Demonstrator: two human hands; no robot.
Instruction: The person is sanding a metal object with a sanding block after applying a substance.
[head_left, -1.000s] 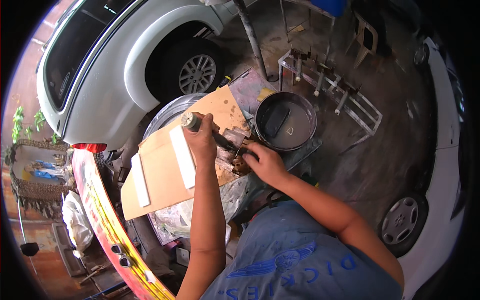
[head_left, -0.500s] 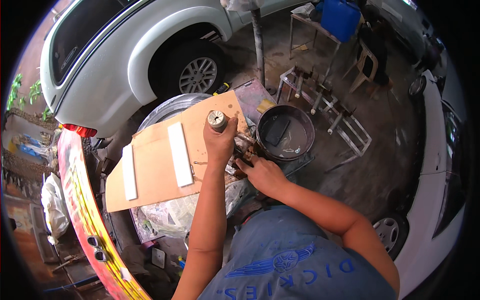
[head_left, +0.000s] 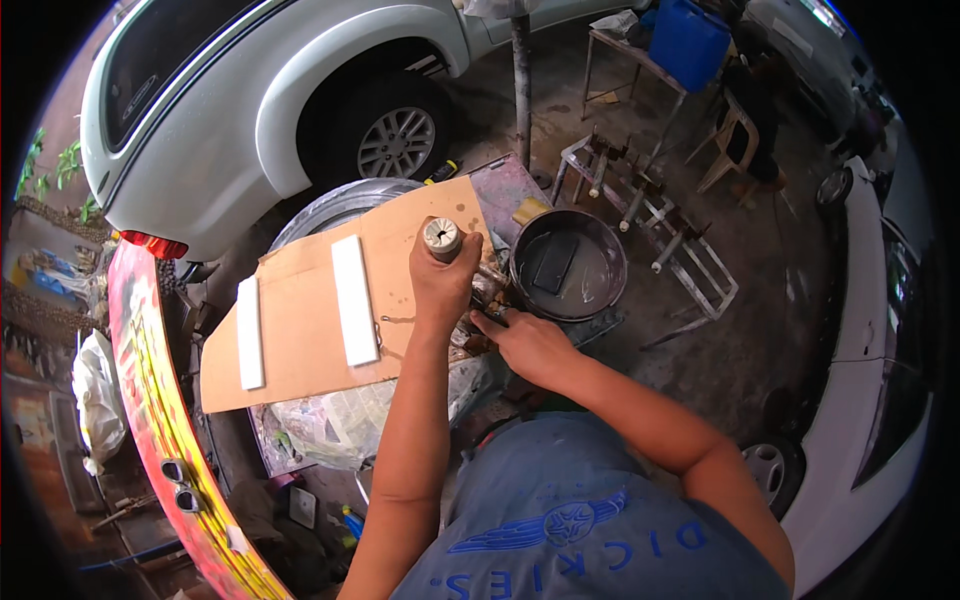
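Note:
My left hand (head_left: 440, 290) is wrapped round a pale cylinder (head_left: 441, 235), held upright over the right edge of a cardboard sheet (head_left: 300, 300). The cylinder's top end shows folds round a dark slit; its lower part is hidden by my hand. Two white strips (head_left: 355, 300) lie on the cardboard, left of that hand. Close by on the right, my right hand (head_left: 530, 345) has bent, closed fingers against a dark, cluttered bundle (head_left: 488, 290) beside the cardboard. What its fingers grip is hidden.
Beyond my right hand stands a round dark tub (head_left: 600, 295) of greyish liquid with a black block (head_left: 557, 262) in it. Metal frames (head_left: 690, 270) stand on the floor to the right. A white vehicle (head_left: 220, 140) is ahead, another car (head_left: 850, 330) at right. Sunglasses (head_left: 180, 485) rest on a red-yellow panel.
The view has shifted slightly. My left hand keeps its grip on the pale cylinder, and my right hand stays by the dark bundle with only a small change in its fingers.

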